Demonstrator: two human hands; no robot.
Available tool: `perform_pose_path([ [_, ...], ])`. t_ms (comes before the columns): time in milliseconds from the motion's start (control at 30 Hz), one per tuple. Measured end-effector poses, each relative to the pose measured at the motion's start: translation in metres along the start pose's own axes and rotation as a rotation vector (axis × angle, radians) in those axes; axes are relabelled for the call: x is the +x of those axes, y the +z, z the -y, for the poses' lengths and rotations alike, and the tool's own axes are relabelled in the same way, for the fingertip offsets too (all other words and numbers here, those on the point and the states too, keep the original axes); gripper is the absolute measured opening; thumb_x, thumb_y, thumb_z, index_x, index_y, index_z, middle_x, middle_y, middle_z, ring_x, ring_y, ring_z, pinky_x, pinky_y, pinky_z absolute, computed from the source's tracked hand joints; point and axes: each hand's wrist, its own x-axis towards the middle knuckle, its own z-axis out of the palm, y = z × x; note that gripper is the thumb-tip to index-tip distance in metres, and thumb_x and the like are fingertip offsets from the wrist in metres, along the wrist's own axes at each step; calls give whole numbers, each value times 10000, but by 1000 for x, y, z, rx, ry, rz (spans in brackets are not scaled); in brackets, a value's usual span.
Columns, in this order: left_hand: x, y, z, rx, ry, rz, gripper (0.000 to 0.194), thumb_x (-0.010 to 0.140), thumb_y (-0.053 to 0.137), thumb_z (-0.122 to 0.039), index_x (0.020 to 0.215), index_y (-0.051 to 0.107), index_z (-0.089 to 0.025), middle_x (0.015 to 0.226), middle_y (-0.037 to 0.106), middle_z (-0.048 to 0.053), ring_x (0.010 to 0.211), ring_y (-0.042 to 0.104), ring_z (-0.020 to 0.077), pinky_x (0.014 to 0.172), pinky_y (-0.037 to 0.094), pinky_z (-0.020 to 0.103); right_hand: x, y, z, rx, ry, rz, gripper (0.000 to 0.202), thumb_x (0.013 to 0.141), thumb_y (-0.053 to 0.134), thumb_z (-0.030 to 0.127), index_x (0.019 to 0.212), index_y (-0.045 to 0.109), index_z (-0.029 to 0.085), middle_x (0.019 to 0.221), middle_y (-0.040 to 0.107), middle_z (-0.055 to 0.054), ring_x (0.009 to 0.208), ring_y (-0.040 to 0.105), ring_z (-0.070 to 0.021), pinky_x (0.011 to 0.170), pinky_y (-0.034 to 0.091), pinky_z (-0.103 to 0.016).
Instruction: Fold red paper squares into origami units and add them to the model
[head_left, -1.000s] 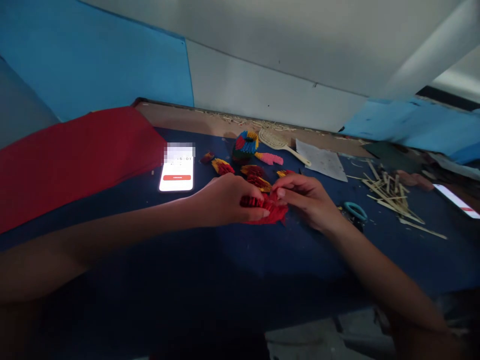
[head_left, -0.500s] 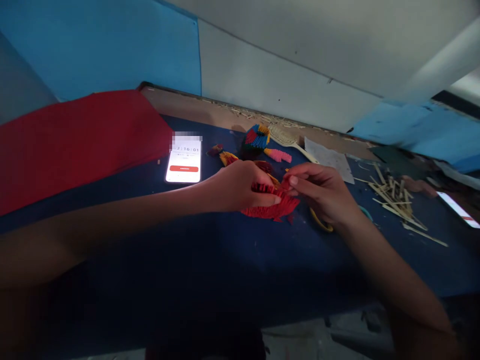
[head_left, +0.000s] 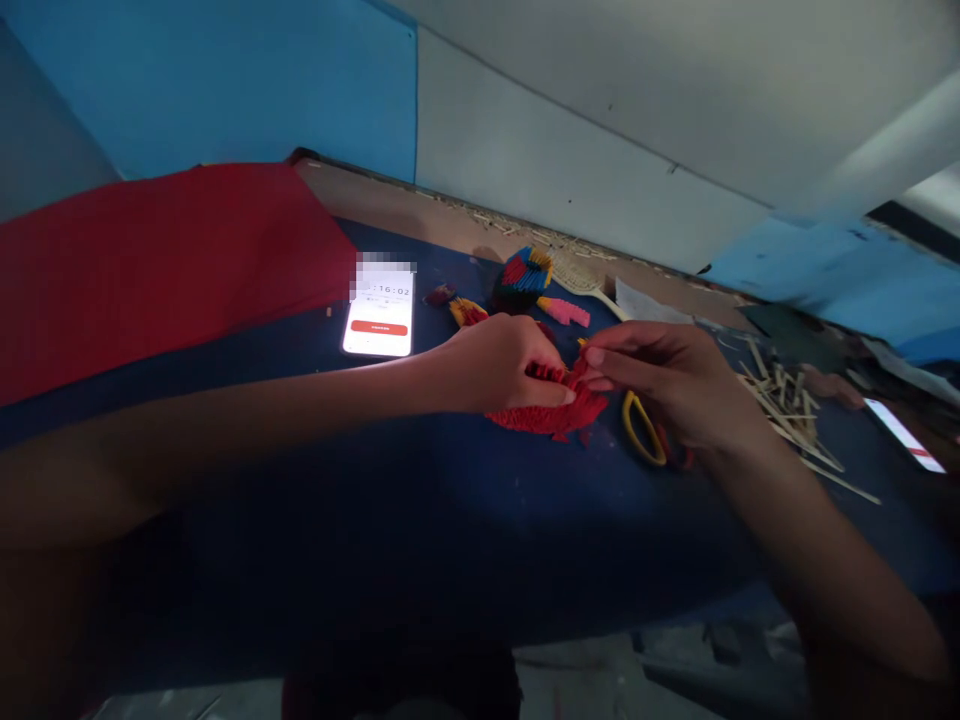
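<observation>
My left hand grips a red folded-paper model from above, with its thumb along the near side. The model has a spiky, scaled surface and is partly hidden under the fingers. At its right end, my right hand pinches a small red folded-paper piece between thumb and fingertips, touching or very near the model. Just behind my left hand lies a yellow and red folded-paper piece, partly covered. Below my right hand rests a yellow loop handle, apparently of scissors, partly hidden.
A lit phone lies on the dark blue table. Behind the hands are a multicoloured folded-paper model, a pink piece and a hairbrush. Thin sticks and another phone are at right; red cloth lies left.
My right hand has brought the small red piece in against the model's right end. The view has shifted slightly, and more of the yellow loop handle shows.
</observation>
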Motion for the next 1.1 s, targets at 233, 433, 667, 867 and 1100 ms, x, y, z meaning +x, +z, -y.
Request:
perform_pose_path([
  [233, -2, -3, 1, -20, 20, 23, 296, 770, 539, -312, 539, 531, -129, 462, 365, -54, 461, 352, 51, 467, 228, 219, 3, -1, 16, -45, 82, 79, 84, 662, 738, 225, 730, 702, 190, 646, 701, 3, 577, 651, -87, 590, 546, -180],
  [433, -1, -3, 2, -16, 49, 22, 301, 764, 543, -286, 512, 494, -129, 465, 342, -55, 457, 335, 49, 473, 225, 221, 0, -2, 19, -113, 57, 67, 88, 662, 737, 224, 731, 702, 184, 636, 698, -8, 588, 651, -92, 591, 540, -185],
  [667, -1, -5, 2, -23, 53, 18, 306, 758, 542, -283, 499, 478, -132, 452, 327, -53, 448, 330, 52, 461, 211, 225, 3, -2, 16, -180, 1, 86, 131, 641, 745, 314, 731, 706, 227, 643, 691, 9, 585, 646, -110, 599, 548, -237],
  [867, -1, -4, 0, -6, 0, 49, 310, 763, 541, -316, 516, 501, -133, 457, 360, -47, 451, 353, 59, 457, 213, 229, -8, 0, 22, -479, -223, 78, 113, 706, 698, 331, 778, 711, 246, 728, 707, -1, 633, 639, -144, 570, 515, -258],
  [1100, 0, -2, 1, 12, 74, 7, 295, 767, 554, -284, 515, 516, -135, 472, 356, -52, 466, 348, 56, 476, 229, 227, -14, 5, 14, -503, -302, 16, 137, 696, 704, 347, 785, 698, 244, 753, 700, -2, 656, 633, -145, 614, 514, -274],
])
